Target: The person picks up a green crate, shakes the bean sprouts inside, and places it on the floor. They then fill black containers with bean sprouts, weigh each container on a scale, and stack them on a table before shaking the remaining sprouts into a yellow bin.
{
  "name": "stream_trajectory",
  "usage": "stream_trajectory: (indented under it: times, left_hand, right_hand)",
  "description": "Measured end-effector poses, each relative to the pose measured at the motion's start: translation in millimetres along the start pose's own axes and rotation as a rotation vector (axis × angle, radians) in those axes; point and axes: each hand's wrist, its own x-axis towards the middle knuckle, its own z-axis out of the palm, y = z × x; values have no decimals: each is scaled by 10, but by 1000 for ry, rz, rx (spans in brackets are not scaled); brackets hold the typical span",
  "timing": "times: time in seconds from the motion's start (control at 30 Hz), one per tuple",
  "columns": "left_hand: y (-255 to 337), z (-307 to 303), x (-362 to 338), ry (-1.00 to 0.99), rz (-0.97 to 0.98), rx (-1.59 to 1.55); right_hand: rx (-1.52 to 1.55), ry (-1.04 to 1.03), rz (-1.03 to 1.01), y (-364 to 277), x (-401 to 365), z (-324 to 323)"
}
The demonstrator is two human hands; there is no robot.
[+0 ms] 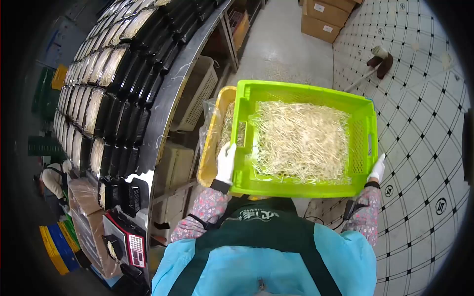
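A bright green plastic crate (306, 190) is held out in front of my body. Inside it lies a flat mass of pale bean sprouts (303, 140). My left hand (226, 163), in a white glove, grips the crate's near left side. On the right side, my white-gloved right hand (377, 169) clasps the outer wall; part of its fingers is hidden. Just left of the crate, and partly behind it, is a yellow basket (210, 153) that also has sprouts in it.
To the left runs a metal table (170, 98) stacked with black trays (118, 113) of sprouts. A scale (132, 241) stands at its near end. Cardboard boxes (326, 19) sit at the far wall, and a long-handled tool (380, 63) leans right. Another person (52, 180) is at far left.
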Motion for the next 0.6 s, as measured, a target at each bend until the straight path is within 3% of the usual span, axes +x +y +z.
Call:
stream_trajectory:
  times: [0.07, 0.1, 0.13, 0.17, 0.23, 0.27, 0.33, 0.43, 0.47, 0.5, 0.57, 0.6]
  left_hand:
    - [-708, 32, 18, 48, -1, -103]
    - [-442, -280, 231, -94, -299, -20]
    - [-392, -510, 411, -80, -601, -672]
    - [-37, -687, 437, -2, -701, -779]
    - [-562, -822, 569, 130, -718, -656]
    - [-566, -692, 542, 149, -709, -585]
    - [-434, -322, 296, 171, -703, -520]
    - [-34, 241, 24, 123, -552, -227]
    - [-114, 187, 107, 169, -631, -414]
    - [-130, 18, 226, 205, -591, -411]
    - [-402, -409, 534, 139, -656, -794]
    - [-438, -584, 594, 168, -642, -751]
  right_hand:
    - [-331, 150, -101, 73, 67, -42]
    - [-535, 245, -139, 80, -274, 220]
    - [-480, 186, -217, 198, -589, 449]
    - [-418, 122, -293, 309, -772, 596]
    - [-254, 107, -266, 357, -786, 638]
    - [-114, 85, -242, 389, -825, 671]
    - [135, 124, -182, -188, -867, 421]
    - [-51, 325, -230, -365, -503, -70]
    - [-214, 308, -231, -233, -416, -42]
    - [-381, 289, -214, -52, -411, -24]
    - [-184, 218, -398, 103, -958, 519]
    - [-136, 157, -403, 159, -1018, 620]
